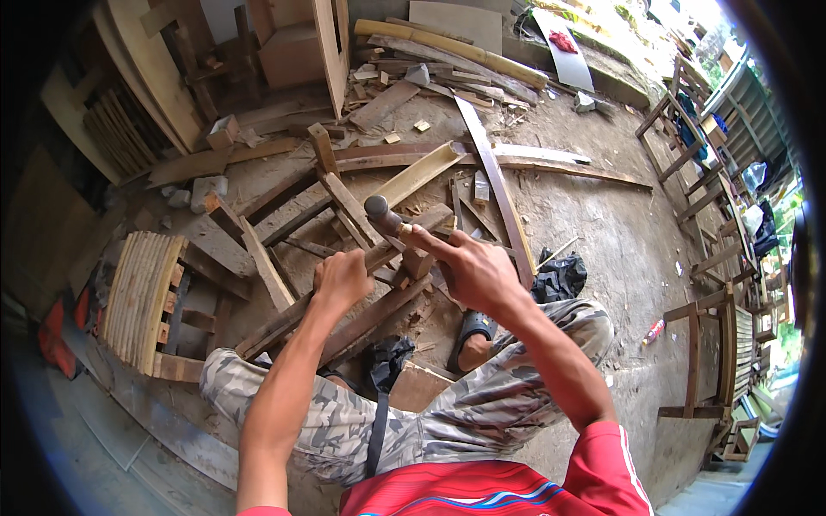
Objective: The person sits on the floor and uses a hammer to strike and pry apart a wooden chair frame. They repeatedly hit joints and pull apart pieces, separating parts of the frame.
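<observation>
Holding a hammer (387,217) in the right hand (471,271), the person sits over a pile of wood on a dirt floor (602,232). Right grip: clenched on the hammer's wooden handle, index finger stretched along it, dark round head up and to the left of the fist. Left hand (342,279): closed into a fist on a long dark batten (344,284) that runs slantwise from lower left to upper right, passing under both hands; whether it pinches anything small cannot be told. Beyond the right grip: a pale split bamboo trough (419,175) and a long curved slat (499,193). Left of the left grip: a slatted bamboo panel (142,297) lying on the floor, well apart. Just right of the right grip: a crumpled black bag (559,277). Below the grips: camouflage-trousered knees, a sandalled foot (471,334) between them. Far right of the grips: unfinished wooden chair frames (705,344), and a small red tube (655,330) on the floor near them. Far beyond: thick bamboo poles (456,47) and scrap boards.
</observation>
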`<action>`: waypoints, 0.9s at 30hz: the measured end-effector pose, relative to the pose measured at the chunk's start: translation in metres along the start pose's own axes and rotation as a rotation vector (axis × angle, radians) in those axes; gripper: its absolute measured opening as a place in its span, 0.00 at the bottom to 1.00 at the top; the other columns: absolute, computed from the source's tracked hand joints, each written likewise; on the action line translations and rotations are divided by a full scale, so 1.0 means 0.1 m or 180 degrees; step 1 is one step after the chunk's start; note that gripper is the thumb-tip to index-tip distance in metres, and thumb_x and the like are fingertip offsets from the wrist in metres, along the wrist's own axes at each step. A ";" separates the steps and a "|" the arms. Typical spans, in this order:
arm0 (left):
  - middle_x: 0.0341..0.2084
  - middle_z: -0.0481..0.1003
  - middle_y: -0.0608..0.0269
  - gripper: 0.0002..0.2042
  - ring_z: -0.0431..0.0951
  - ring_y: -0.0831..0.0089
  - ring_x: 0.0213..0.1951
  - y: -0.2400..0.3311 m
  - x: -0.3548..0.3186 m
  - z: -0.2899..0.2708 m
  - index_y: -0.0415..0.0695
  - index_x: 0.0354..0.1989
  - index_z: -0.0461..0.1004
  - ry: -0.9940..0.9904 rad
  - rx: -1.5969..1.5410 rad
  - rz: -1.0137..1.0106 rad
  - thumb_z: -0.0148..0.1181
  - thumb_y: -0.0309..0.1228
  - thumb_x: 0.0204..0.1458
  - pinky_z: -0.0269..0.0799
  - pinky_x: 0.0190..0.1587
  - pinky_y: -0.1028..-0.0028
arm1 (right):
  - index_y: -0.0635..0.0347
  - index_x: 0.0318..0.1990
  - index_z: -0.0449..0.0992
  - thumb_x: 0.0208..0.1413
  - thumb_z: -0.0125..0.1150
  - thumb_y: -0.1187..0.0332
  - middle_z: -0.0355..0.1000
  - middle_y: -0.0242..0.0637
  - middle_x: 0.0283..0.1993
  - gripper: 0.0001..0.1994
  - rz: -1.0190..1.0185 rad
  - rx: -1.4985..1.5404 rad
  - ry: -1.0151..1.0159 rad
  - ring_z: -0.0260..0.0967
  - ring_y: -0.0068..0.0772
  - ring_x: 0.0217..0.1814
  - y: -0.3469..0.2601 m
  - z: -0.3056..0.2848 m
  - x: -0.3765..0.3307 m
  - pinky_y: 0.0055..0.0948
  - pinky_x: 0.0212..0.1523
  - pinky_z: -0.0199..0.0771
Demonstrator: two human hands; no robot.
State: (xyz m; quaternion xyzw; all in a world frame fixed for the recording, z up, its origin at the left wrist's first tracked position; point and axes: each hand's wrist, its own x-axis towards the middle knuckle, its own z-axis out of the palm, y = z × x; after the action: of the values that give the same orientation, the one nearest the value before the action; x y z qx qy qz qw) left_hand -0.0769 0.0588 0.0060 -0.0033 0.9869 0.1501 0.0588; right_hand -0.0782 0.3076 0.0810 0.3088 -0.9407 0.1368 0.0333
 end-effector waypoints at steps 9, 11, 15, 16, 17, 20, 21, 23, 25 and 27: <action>0.35 0.81 0.40 0.17 0.82 0.43 0.45 0.12 -0.11 -0.05 0.41 0.39 0.82 -0.0301 -0.0129 -0.0049 0.63 0.40 0.45 0.74 0.52 0.50 | 0.36 0.72 0.65 0.54 0.57 0.76 0.73 0.44 0.33 0.36 -0.0121 0.0057 -0.0300 0.76 0.47 0.34 -0.09 -0.38 0.19 0.45 0.32 0.73; 0.36 0.81 0.39 0.18 0.82 0.43 0.44 0.13 -0.12 -0.09 0.40 0.38 0.83 -0.0287 -0.0178 -0.0016 0.64 0.41 0.45 0.75 0.51 0.51 | 0.32 0.71 0.64 0.58 0.58 0.73 0.73 0.44 0.34 0.33 0.0199 0.0091 -0.0448 0.75 0.48 0.38 -0.14 -0.35 0.12 0.45 0.38 0.73; 0.33 0.82 0.41 0.25 0.83 0.44 0.40 0.17 -0.20 -0.12 0.40 0.36 0.82 -0.0160 -0.0201 -0.0031 0.66 0.54 0.48 0.76 0.47 0.51 | 0.39 0.73 0.62 0.57 0.62 0.71 0.76 0.46 0.39 0.35 0.0513 0.0569 0.0159 0.77 0.52 0.40 -0.17 -0.28 -0.06 0.45 0.43 0.76; 0.32 0.82 0.42 0.27 0.83 0.44 0.40 0.18 -0.21 -0.10 0.40 0.36 0.82 -0.0087 -0.0178 -0.0018 0.65 0.57 0.49 0.76 0.46 0.51 | 0.45 0.73 0.61 0.58 0.62 0.73 0.78 0.50 0.45 0.34 0.0316 0.0932 0.0551 0.79 0.46 0.44 -0.11 -0.24 -0.06 0.41 0.46 0.76; 0.31 0.82 0.43 0.30 0.83 0.44 0.39 0.19 -0.23 -0.08 0.40 0.36 0.81 -0.0013 -0.0153 -0.0008 0.64 0.61 0.49 0.76 0.45 0.51 | 0.47 0.73 0.60 0.59 0.61 0.73 0.77 0.52 0.47 0.34 0.0479 0.1267 0.0553 0.78 0.52 0.46 -0.06 -0.25 -0.11 0.40 0.49 0.76; 0.29 0.82 0.45 0.32 0.84 0.45 0.38 0.26 -0.30 -0.09 0.40 0.36 0.79 0.0114 -0.0181 -0.0083 0.61 0.64 0.50 0.76 0.44 0.51 | 0.53 0.73 0.59 0.61 0.65 0.69 0.79 0.46 0.38 0.33 0.1182 0.2515 0.0476 0.79 0.37 0.35 0.07 -0.23 -0.21 0.34 0.38 0.78; 0.33 0.82 0.42 0.33 0.82 0.43 0.41 0.26 -0.31 -0.10 0.38 0.39 0.78 -0.0012 -0.0341 -0.0186 0.61 0.64 0.50 0.75 0.45 0.49 | 0.55 0.73 0.58 0.60 0.66 0.69 0.76 0.40 0.34 0.34 0.1432 0.3019 0.0349 0.76 0.30 0.29 0.10 -0.25 -0.26 0.30 0.30 0.75; 0.34 0.81 0.45 0.32 0.83 0.47 0.41 0.22 -0.31 0.01 0.39 0.41 0.77 0.0314 -0.0384 0.0070 0.61 0.62 0.51 0.76 0.45 0.51 | 0.57 0.72 0.58 0.59 0.69 0.69 0.72 0.33 0.29 0.35 0.1745 0.3708 0.0282 0.70 0.21 0.20 0.12 -0.27 -0.36 0.24 0.19 0.68; 0.35 0.81 0.47 0.30 0.83 0.50 0.42 0.15 -0.31 0.10 0.39 0.43 0.76 0.0627 -0.0346 0.0345 0.61 0.59 0.53 0.77 0.45 0.52 | 0.59 0.71 0.58 0.58 0.70 0.69 0.69 0.28 0.26 0.36 0.1845 0.4129 0.0371 0.64 0.17 0.14 0.15 -0.16 -0.48 0.20 0.12 0.60; 0.36 0.81 0.48 0.27 0.82 0.51 0.43 0.05 -0.34 0.13 0.39 0.45 0.76 0.0914 -0.0208 0.0634 0.62 0.55 0.55 0.77 0.46 0.53 | 0.60 0.66 0.60 0.57 0.71 0.70 0.68 0.28 0.24 0.32 0.2089 0.4588 0.0390 0.63 0.20 0.12 0.14 -0.08 -0.59 0.22 0.11 0.62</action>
State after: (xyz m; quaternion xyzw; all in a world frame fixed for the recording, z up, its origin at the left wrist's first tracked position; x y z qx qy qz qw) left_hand -0.0422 0.0675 -0.0010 0.0711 0.9752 0.1852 -0.0980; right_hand -0.0389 0.3543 0.0768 -0.0468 -0.6599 0.7315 -0.1651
